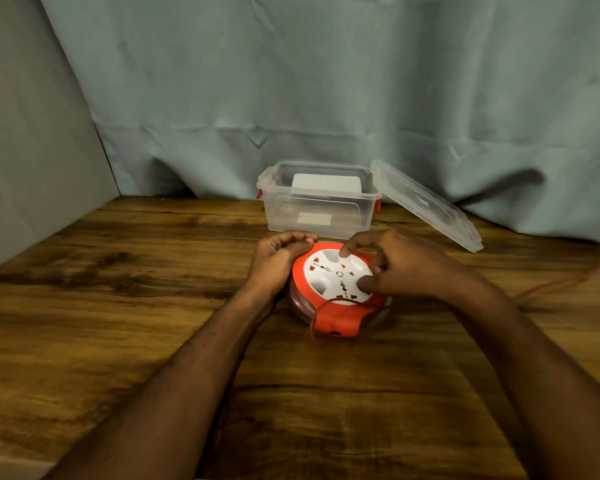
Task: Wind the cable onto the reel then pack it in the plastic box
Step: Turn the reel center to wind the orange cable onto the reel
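Glossy orange-and-white plastic reel (pixel 338 289), clear smooth plastic box (pixel 317 209), grained wood table (pixel 118 306), matt creased cloth (pixel 326 81).

The plastic box (pixel 317 211) stands open at the top, so a hand can enter it from above. Its lid (pixel 426 206) leans tilted against the right side of the box and blocks the way from that side. The reel (pixel 338 292) lies just in front of the box, with both hands on it. A red cable (pixel 565 284) crosses the table (pixel 101 306) on the right. The wide wooden surface on the left and near side is free. A curtain (pixel 291 81) closes the back.
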The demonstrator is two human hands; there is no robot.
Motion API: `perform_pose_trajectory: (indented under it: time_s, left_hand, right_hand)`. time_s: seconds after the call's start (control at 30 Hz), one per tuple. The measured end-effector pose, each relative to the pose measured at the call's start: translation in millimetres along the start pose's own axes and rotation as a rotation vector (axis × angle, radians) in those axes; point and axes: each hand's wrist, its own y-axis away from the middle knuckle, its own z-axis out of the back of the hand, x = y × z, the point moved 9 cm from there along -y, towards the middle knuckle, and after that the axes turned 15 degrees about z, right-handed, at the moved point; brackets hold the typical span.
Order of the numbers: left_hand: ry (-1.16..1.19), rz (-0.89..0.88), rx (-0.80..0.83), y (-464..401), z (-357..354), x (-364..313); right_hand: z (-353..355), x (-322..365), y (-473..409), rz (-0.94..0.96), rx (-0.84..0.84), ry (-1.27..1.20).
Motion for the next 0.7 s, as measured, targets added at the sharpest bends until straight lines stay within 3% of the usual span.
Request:
perform_pose_trajectory:
  time_s: [0.13, 0.3, 0.7]
  left_hand:
    - [-0.155, -0.061, 0.096, 5.5, -16.8, -1.1]
    - [-0.173, -0.085, 0.130, 9.8, -20.2, -3.3]
    - [-0.098, -0.057, 0.060, 3.9, -7.8, -1.4]
  right_hand:
    - [-4.0, -1.5, 4.3, 0.060, 0.103, -0.045]
    - [-5.7, -0.9, 4.5, 0.056, 0.129, -0.031]
    - [-3.8, -6.3, 2.8, -0.006, 0.015, 0.058]
